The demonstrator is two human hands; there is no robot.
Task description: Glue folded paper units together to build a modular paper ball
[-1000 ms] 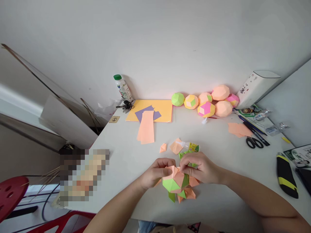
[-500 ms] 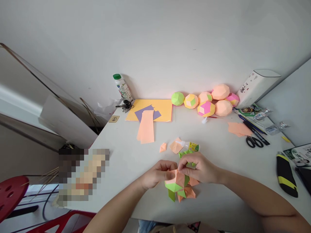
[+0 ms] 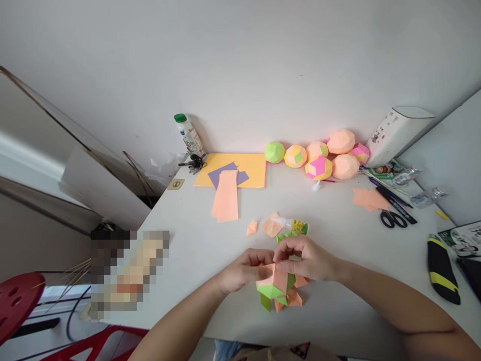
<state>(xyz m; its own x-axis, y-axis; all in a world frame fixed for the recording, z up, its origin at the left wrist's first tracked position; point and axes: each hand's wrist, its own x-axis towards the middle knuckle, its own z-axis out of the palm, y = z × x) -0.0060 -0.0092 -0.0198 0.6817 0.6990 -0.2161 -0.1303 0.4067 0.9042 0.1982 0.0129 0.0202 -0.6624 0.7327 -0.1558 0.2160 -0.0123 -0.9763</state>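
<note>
Both hands meet over a folded-paper model [image 3: 271,291] in peach and green, close to the table's front. My left hand [image 3: 244,269] pinches its upper left side, thumb on the peach face. My right hand [image 3: 304,258] has its fingers closed at the model's top right edge; the fingertips partly hide the paper there. Several loose peach and green folded pieces [image 3: 295,299] lie beneath and beside the model. Green folded paper [image 3: 282,236] shows behind my right hand. Farther off are a small glue bottle [image 3: 299,226], a creased peach square [image 3: 271,226] and a small folded peach piece [image 3: 252,228].
Peach strips [image 3: 227,198] and purple paper [image 3: 242,176] overlap a yellow sheet [image 3: 253,168]. Several faceted paper balls [image 3: 274,152] line the wall. A drink bottle [image 3: 191,135] and keys [image 3: 196,162] stand left. Scissors [image 3: 393,219], pens [image 3: 396,204] and a black-yellow tool [image 3: 443,271] lie right.
My right hand has shifted slightly left and down against the model's top edge. The model has turned or tilted a little; my left hand keeps its pinch.
</note>
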